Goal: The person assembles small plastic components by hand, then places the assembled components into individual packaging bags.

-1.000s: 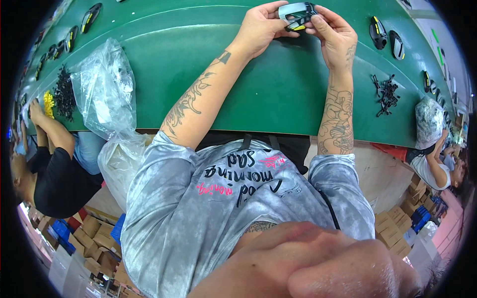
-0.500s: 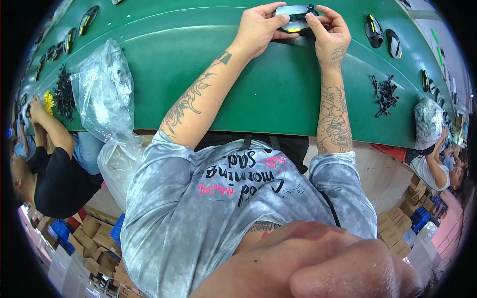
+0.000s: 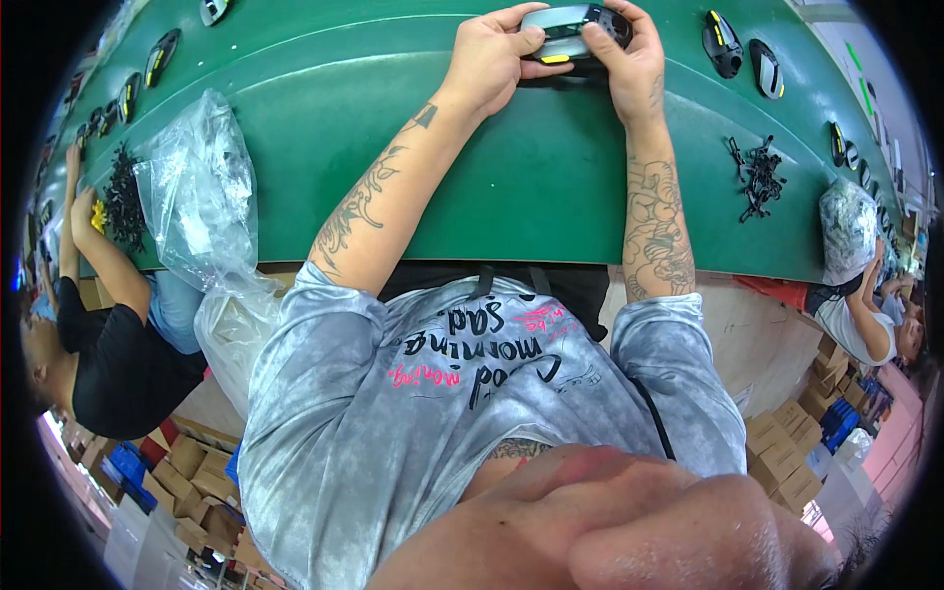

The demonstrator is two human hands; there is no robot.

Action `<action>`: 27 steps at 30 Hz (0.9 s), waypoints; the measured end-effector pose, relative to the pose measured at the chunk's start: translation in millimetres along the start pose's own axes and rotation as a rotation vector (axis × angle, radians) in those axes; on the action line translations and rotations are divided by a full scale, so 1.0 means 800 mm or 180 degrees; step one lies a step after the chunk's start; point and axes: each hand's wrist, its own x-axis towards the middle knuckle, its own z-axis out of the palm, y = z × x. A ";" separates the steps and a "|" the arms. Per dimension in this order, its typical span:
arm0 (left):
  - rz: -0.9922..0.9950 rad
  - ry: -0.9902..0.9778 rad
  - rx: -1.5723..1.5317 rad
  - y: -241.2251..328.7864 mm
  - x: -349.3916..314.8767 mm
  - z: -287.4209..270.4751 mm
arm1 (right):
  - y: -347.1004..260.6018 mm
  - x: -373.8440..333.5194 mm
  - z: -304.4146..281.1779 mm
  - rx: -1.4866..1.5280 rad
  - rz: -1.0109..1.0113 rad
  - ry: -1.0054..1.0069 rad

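Note:
At the far middle of the table I hold a grey and black computer mouse (image 3: 564,18) with a yellow strip on its side, raised slightly over the surface. My left hand (image 3: 485,61) grips one end, its thumb on the shell and fingers curled beneath. The other, black end sits in my right hand (image 3: 634,71), whose thumb presses on the shell while the fingers wrap round the far side. The mouse's underside is hidden. Right of my right forearm lies a loose pile of small black parts (image 3: 757,177).
Two mice (image 3: 723,44) lie at the far right, with more along both sides of the green table (image 3: 413,221). A clear plastic bag (image 3: 202,187) hangs over the near edge at left, beside a dark pile (image 3: 124,197). Co-workers sit at either side; another bag (image 3: 848,231) stands right.
My view has shifted a little. My right thumb has slid along the mouse, and its black end shows more between my fingers. The left co-worker's arm now reaches farther across the table.

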 end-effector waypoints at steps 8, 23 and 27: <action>-0.0184 -0.0613 -0.0549 0.010 0.015 -0.021 | 0.013 0.001 0.006 0.0130 -0.0583 -0.0034; 0.0069 -0.0340 -0.0085 0.003 0.012 -0.023 | -0.008 -0.001 0.014 -0.0829 -0.0059 0.0152; -0.0294 -0.0423 -0.0578 0.018 0.002 -0.010 | -0.006 0.005 -0.009 0.0156 -0.0217 -0.0349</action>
